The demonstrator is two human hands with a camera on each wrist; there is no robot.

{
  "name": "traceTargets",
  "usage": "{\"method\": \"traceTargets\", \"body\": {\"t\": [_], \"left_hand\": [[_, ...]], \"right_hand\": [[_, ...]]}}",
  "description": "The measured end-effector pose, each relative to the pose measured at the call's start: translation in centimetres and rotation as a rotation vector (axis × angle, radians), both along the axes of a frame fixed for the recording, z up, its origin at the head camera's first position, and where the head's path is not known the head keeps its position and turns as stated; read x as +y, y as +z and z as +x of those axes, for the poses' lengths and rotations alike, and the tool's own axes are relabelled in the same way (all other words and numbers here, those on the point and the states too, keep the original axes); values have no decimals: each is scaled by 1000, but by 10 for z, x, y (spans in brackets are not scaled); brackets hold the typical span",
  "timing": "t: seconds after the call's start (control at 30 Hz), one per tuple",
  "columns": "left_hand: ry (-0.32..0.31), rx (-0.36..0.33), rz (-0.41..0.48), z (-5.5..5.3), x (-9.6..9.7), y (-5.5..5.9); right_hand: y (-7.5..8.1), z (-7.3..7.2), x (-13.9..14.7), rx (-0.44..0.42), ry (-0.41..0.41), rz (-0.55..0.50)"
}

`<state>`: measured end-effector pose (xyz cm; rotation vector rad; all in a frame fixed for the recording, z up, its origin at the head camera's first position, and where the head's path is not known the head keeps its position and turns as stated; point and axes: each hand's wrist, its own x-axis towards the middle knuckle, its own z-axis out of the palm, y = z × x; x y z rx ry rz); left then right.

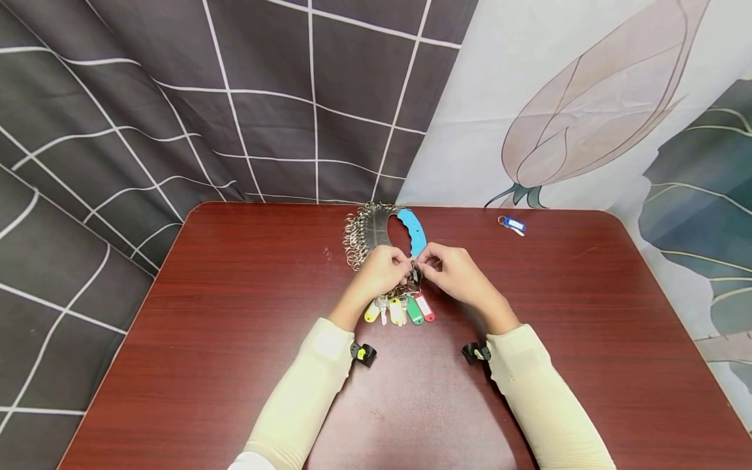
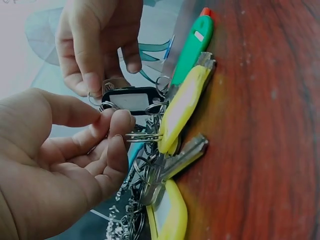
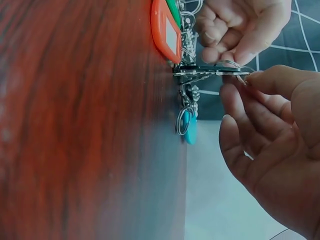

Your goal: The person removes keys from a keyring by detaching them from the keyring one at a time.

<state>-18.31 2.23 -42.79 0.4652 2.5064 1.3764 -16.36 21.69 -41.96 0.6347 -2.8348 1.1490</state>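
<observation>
A large key holder with a blue handle point(image 1: 416, 230), a dark plate point(image 1: 377, 227) and many small metal rings point(image 1: 354, 243) lies by the table's far edge. Over its near end, my left hand point(image 1: 383, 269) pinches the split ring point(image 2: 108, 105) of a black key tag point(image 2: 131, 101) between thumb and finger. Facing it, my right hand point(image 1: 455, 269) pinches at the same ring, beside a key point(image 3: 215, 74) that hangs edge-on. Below the hands hang yellow tags point(image 2: 184, 107), a green tag point(image 1: 414, 311) and a red tag point(image 1: 425, 307), some with keys.
A blue key tag point(image 1: 514, 223) with a key lies apart, toward the far right of the reddish-brown table point(image 1: 235, 313). A dark grid-patterned curtain point(image 1: 264, 117) and a pale printed one point(image 1: 470, 130) hang behind the table.
</observation>
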Motion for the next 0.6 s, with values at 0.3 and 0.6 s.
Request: {"method": "traceTargets", "body": {"t": [0.3,0.6], "left_hand": [[52,-125,129,-2,-1,-1],[92,-303,270,-3,0,0]], "right_hand": [[1,1,-2,89,60,43],[-1,1,-3,156,103,96]]}}
